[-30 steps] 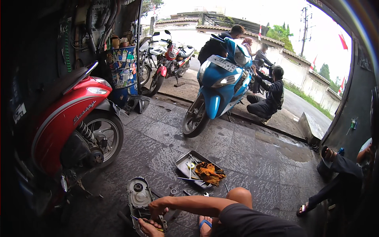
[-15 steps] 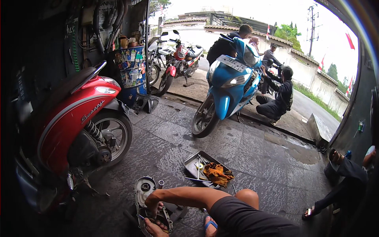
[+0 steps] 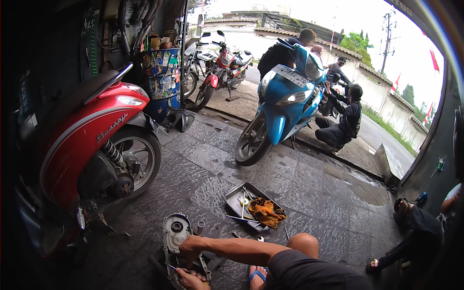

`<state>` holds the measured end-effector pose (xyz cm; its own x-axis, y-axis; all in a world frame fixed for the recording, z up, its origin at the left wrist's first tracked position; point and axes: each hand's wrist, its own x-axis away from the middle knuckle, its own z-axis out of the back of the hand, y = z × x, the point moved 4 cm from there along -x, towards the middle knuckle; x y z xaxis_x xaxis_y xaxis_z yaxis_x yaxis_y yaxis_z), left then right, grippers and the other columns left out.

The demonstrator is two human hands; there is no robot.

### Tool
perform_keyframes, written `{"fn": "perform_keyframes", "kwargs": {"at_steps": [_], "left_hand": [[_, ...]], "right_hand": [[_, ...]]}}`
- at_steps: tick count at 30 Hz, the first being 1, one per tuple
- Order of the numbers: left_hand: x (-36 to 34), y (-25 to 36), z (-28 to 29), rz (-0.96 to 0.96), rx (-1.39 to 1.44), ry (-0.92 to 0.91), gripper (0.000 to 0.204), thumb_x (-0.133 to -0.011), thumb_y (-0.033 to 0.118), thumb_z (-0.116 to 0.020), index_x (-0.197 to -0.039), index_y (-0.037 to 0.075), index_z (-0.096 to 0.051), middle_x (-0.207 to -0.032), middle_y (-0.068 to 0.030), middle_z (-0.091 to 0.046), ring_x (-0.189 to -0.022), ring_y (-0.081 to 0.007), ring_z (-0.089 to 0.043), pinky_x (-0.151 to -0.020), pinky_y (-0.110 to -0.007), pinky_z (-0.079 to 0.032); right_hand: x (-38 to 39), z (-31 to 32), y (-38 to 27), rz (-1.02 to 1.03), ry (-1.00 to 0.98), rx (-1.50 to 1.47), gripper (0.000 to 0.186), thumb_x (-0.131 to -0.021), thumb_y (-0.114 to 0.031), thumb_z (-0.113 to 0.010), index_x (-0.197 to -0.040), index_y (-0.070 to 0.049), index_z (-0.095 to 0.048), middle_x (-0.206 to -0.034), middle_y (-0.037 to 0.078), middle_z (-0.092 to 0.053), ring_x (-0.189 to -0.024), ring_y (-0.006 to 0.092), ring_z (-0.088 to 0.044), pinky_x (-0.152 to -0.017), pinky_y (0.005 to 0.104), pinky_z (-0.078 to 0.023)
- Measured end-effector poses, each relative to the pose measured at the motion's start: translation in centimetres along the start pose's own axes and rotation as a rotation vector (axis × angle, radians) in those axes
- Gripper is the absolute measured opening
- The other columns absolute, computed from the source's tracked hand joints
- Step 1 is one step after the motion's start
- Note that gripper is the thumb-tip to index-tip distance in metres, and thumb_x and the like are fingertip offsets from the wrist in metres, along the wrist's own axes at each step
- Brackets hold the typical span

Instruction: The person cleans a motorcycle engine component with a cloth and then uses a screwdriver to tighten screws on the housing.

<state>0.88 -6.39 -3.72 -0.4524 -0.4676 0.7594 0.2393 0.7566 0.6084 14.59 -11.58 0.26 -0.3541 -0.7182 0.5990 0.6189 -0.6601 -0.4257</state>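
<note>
A grey metal engine casing [image 3: 170,223], long and hollow with a round seat at its far end, lies on the floor at the lower middle. My right hand [image 3: 191,245] reaches down over its near part, fingers bent into the hollow. Whatever its fingertips hold is hidden. Close below, my left hand [image 3: 190,279] is closed around a slim screwdriver-like tool [image 3: 171,266], whose thin pale tip points left over the casing; a bit of yellow shows at the hand's other side. A metal socket-like tube [image 3: 200,224] stands beside the casing.
A metal tray [image 3: 232,198] holds tools and an orange-brown cloth [image 3: 267,212]. A spanner end [image 3: 261,239] lies near my knee. A red scooter [image 3: 96,135] stands left, a blue motorbike [image 3: 285,106] ahead. One person [image 3: 340,121] squats beyond; another [image 3: 415,227] is at right.
My right hand's fingers have turned further down into the casing. My left hand keeps its hold on the tool. The view has shifted slightly, and the person at right leans differently.
</note>
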Motion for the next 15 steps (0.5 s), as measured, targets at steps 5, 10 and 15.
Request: {"fn": "perform_keyframes", "kwargs": {"at_steps": [5, 10, 15], "left_hand": [[2.2, 1.4, -1.0, -0.012, 0.091, -0.041, 0.037, -0.095, 0.047, -0.039, -0.081, 0.013, -0.044, -0.049, -0.0002, -0.036, -0.035, -0.0116, -0.029, -0.031, -0.026, -0.025], [1.5, 1.3, -1.2, -0.016, 0.120, -0.072, 0.038, -0.095, 0.049, -0.037, -0.081, 0.014, -0.043, -0.048, -0.0003, -0.033, -0.035, -0.0112, -0.028, -0.030, -0.026, -0.023], [0.8, 1.3, -0.7, -0.095, 0.065, -0.018, 0.034, -0.094, 0.049, -0.037, -0.082, 0.018, -0.041, -0.053, 0.0017, -0.037, -0.036, -0.0101, -0.034, -0.030, -0.026, -0.028]], "right_hand": [[3.6, -5.1, 0.7, -0.165, 0.401, -0.116, 0.039, -0.081, -0.041, -0.056, -0.086, -0.004, -0.065, -0.079, 0.022, -0.065, -0.081, 0.0391, -0.063, -0.068, 0.0467, -0.050], [5.5, -14.2, -2.6, -0.088, 0.701, -0.664, 0.030, -0.080, -0.014, -0.045, -0.099, 0.005, -0.058, -0.093, 0.026, -0.064, -0.077, 0.0342, -0.067, -0.063, 0.0442, -0.050], [6.1, -12.9, -2.5, -0.181, 0.198, -1.047, 0.028, -0.085, -0.016, -0.044, -0.103, 0.002, -0.055, -0.085, 0.023, -0.063, -0.084, 0.0364, -0.062, -0.073, 0.0434, -0.045]]}}
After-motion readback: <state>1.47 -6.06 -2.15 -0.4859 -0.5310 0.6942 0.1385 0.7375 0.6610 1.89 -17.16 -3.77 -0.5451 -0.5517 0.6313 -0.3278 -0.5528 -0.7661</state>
